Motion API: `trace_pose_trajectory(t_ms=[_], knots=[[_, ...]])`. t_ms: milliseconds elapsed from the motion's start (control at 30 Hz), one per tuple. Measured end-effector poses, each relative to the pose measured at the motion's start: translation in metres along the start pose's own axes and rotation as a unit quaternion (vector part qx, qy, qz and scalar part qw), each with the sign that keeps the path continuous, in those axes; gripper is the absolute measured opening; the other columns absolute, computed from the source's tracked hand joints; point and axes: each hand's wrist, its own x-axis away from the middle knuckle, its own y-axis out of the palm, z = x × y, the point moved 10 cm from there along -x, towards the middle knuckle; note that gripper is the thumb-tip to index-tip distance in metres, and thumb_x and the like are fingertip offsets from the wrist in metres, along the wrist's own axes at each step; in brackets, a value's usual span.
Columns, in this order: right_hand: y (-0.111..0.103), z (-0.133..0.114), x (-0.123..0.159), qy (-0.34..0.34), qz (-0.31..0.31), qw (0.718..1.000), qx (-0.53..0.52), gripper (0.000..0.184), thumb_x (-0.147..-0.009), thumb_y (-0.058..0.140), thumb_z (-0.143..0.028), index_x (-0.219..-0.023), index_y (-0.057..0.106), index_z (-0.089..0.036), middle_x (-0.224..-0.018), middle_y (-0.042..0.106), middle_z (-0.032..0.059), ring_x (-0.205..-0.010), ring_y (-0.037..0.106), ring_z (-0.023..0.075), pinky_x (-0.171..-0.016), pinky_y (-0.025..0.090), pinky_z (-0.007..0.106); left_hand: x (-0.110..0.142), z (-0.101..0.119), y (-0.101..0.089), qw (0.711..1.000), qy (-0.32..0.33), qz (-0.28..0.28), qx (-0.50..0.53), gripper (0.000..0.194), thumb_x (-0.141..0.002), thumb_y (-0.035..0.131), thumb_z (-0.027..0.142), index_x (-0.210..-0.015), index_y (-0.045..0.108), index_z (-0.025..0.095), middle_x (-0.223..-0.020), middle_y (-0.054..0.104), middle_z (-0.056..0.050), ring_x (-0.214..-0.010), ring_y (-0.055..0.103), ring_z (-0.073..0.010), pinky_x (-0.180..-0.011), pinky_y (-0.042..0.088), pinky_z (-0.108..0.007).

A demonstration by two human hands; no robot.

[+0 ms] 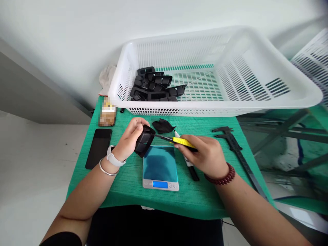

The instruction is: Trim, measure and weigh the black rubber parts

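Observation:
My left hand (130,138) is closed on a black plastic part (145,140) with a raised rim and recessed pockets, tilted above the upper left corner of a digital scale (160,165). In my right hand (205,153) is a yellow and black utility knife (183,141). Its extended blade points left, and the tip reaches the rim of the black part; whether it touches cannot be made out. Beneath the right hand lies a marker pen (191,169), partly covered. Behind the knife blade is a crumpled black scrap (163,126). The scale's blue display is lit.
A large white plastic basket (179,108) stands at the back, with several similar black parts (153,85) at its left. A phone (99,148) lies on the left of the green cloth, a caliper (238,153) on the right. A whitish glove (106,80) is beside the basket.

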Motion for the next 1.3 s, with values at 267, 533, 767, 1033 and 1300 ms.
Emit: trace_pose_trajectory(t_ms=[267, 533, 767, 1033, 1300], knots=[[-0.003, 0.008, 0.000, 0.018, 0.009, 1.000, 0.005, 0.029, -0.092, 0.056, -0.041, -0.087, 0.067, -0.014, -0.059, 0.066, 0.0026, -0.045, 0.055, 0.0113, -0.046, 0.037, 0.024, 0.002, 0.012, 0.009, 0.996, 0.019, -0.087, -0.009, 0.042, -0.093, 0.052, 0.040, -0.131, 0.046, 0.025, -0.100, 0.061, -0.005, -0.071, 0.054, -0.0104, -0.062, 0.045, -0.024], [0.010, 0.011, 0.002, 0.036, -0.038, 0.999, 0.004, 0.031, -0.093, 0.053, -0.042, -0.090, 0.068, -0.015, -0.058, 0.066, 0.0030, -0.045, 0.054, 0.0120, -0.045, 0.035, 0.025, 0.002, 0.022, 0.006, 0.983, 0.085, -0.132, -0.095, 0.051, -0.094, 0.049, 0.038, -0.142, 0.041, 0.023, -0.096, 0.062, -0.006, -0.071, 0.055, -0.0117, -0.063, 0.047, -0.025], [0.012, -0.001, 0.002, -0.037, -0.060, 0.997, -0.035, 0.032, -0.093, 0.054, -0.043, -0.090, 0.067, -0.015, -0.068, 0.071, 0.0052, -0.053, 0.061, 0.0143, -0.049, 0.041, 0.026, 0.004, 0.030, 0.008, 0.963, 0.127, -0.152, -0.186, 0.051, -0.095, 0.046, 0.037, -0.142, 0.044, 0.019, -0.097, 0.065, -0.007, -0.071, 0.054, -0.0116, -0.065, 0.047, -0.027], [0.014, -0.001, 0.002, -0.034, -0.074, 0.996, -0.031, 0.030, -0.094, 0.053, -0.043, -0.090, 0.066, -0.016, -0.065, 0.069, 0.0028, -0.049, 0.058, 0.0129, -0.048, 0.039, 0.025, 0.002, 0.027, 0.007, 0.954, 0.139, -0.144, -0.225, 0.056, -0.093, 0.047, 0.039, -0.145, 0.040, 0.020, -0.097, 0.067, -0.007, -0.072, 0.057, -0.0124, -0.068, 0.050, -0.028], [0.017, 0.001, 0.003, -0.029, -0.079, 0.996, -0.016, 0.031, -0.094, 0.053, -0.043, -0.091, 0.067, -0.015, -0.066, 0.070, 0.0034, -0.051, 0.060, 0.0137, -0.049, 0.038, 0.026, -0.002, 0.029, -0.001, 0.952, 0.144, -0.098, -0.252, 0.051, -0.093, 0.049, 0.037, -0.139, 0.047, 0.015, -0.098, 0.068, -0.009, -0.078, 0.060, -0.0142, -0.072, 0.051, -0.030]])
